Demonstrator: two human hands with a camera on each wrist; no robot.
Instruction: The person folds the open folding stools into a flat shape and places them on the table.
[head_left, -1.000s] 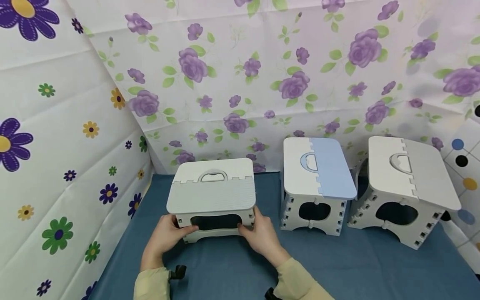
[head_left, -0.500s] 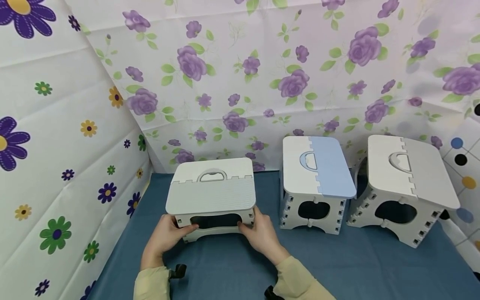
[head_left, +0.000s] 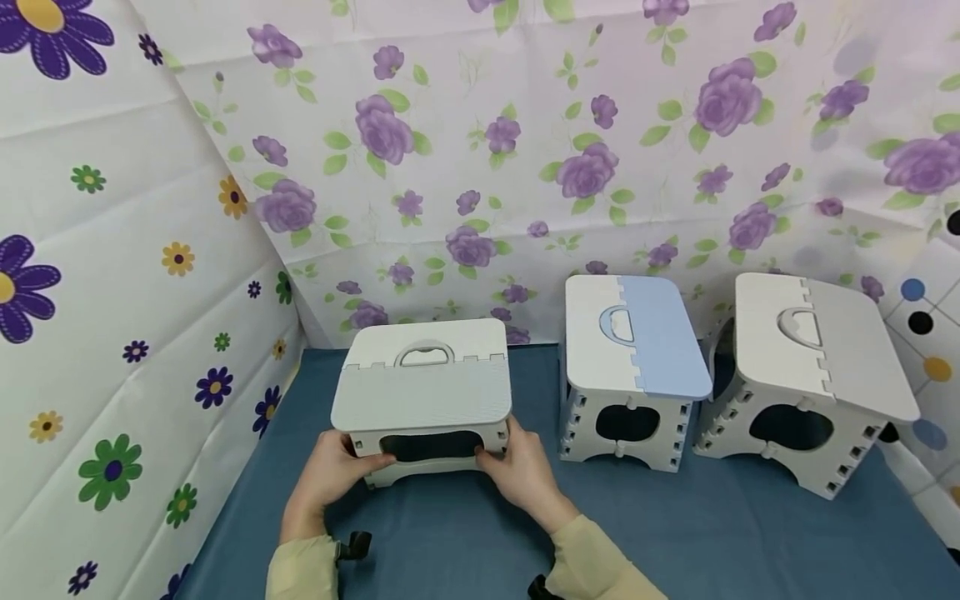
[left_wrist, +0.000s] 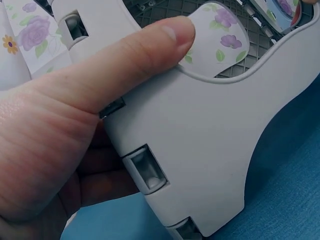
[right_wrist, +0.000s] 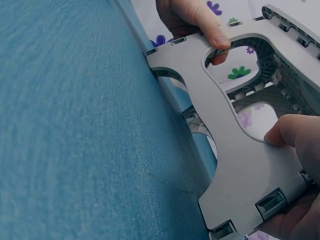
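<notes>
STOOL (head_left: 422,392) | likely light, stiff, slightly slick | hold: both sides | left hand (head_left: 330,471), right hand (head_left: 527,479): part-closed, gripping opposite ends, thumbs frontmost

You are working at a corner hung with printed sheets, like a makeshift booth, though whether it stands in a home, a studio or some other room you cannot tell. Behind your work hangs a creased rose-print sheet (head_left: 465,179) in purple and green, meeting a white daisy-print sheet (head_left: 142,287) at an angle on your left. At your far right shows a dotted sheet (head_left: 933,342) with thin lines linking its spots, and plain blue cloth (head_left: 450,542) covers the surface below.
</notes>
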